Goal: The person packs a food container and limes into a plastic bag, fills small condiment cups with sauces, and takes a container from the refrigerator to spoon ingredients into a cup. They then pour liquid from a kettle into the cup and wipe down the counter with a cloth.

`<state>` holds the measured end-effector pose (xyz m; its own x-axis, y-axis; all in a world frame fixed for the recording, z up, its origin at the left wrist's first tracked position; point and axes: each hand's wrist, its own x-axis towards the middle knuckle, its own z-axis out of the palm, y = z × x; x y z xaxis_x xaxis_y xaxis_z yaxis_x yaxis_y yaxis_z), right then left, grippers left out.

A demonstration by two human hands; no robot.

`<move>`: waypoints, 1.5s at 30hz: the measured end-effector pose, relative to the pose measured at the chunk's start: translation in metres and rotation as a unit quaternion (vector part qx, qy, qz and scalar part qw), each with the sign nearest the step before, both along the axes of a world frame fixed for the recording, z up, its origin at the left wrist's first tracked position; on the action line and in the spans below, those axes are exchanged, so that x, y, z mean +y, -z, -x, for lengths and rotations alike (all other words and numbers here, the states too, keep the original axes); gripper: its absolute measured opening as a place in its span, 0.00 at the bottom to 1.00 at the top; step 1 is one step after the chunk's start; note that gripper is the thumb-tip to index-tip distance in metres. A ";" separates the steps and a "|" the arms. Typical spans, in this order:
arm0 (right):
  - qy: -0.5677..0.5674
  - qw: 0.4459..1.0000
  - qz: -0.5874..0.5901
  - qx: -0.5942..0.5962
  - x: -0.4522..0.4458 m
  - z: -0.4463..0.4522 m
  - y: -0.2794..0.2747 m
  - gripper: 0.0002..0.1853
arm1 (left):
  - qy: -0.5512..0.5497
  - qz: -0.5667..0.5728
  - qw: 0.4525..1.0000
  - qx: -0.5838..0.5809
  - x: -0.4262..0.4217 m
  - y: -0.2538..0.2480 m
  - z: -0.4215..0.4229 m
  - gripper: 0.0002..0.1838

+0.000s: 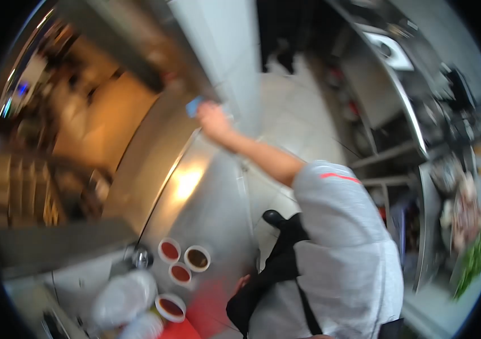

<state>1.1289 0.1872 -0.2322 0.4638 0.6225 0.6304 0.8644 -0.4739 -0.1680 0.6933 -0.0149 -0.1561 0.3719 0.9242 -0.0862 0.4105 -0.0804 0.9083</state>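
Note:
My right hand (pixel 213 120) reaches out over the far end of the steel counter (pixel 203 189), with its fingers closed round a small blue item (pixel 194 107), perhaps a cloth, blurred by motion. Low beside the black apron and the counter's edge, only a bit of my left hand (pixel 243 282) shows; most of it is hidden. On the near part of the counter stand white bowls of red sauce (pixel 170 250) and one bowl of dark brown sauce (pixel 197 258). Another bowl of reddish-brown sauce (pixel 171 307) sits lower down, by a red surface (pixel 212 311).
Plastic-wrapped items (pixel 124 296) lie at the lower left. A white wall (pixel 223 45) rises past the counter's end. On the right are steel shelves (pixel 376 85) and a worktop with meat (pixel 466 214) and green herbs (pixel 472 263). Tiled floor (pixel 291 113) lies between.

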 end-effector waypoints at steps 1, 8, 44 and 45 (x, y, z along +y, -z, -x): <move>0.075 0.996 0.044 0.008 -0.015 0.021 -0.016 0.18 | 0.012 0.003 1.000 -0.010 -0.002 0.006 -0.002 0.07; 0.127 0.845 -0.105 0.509 -0.088 0.073 -0.058 0.28 | 0.033 -0.012 0.998 -0.047 -0.006 0.015 0.007 0.05; -0.699 0.694 0.166 0.049 -0.258 0.590 -0.024 0.09 | -0.340 -0.015 0.933 -0.117 -0.304 0.011 0.388 0.05; -0.683 0.584 0.166 0.405 -0.297 0.623 -0.066 0.09 | -0.308 -0.040 0.944 -0.115 -0.297 0.017 0.396 0.05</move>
<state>0.5062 -0.1099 -0.1666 -0.5468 0.7860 0.2886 0.1741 0.4439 -0.8790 0.2978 -0.3121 -0.1729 -0.2369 0.9715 0.0105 0.1939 0.0367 0.9803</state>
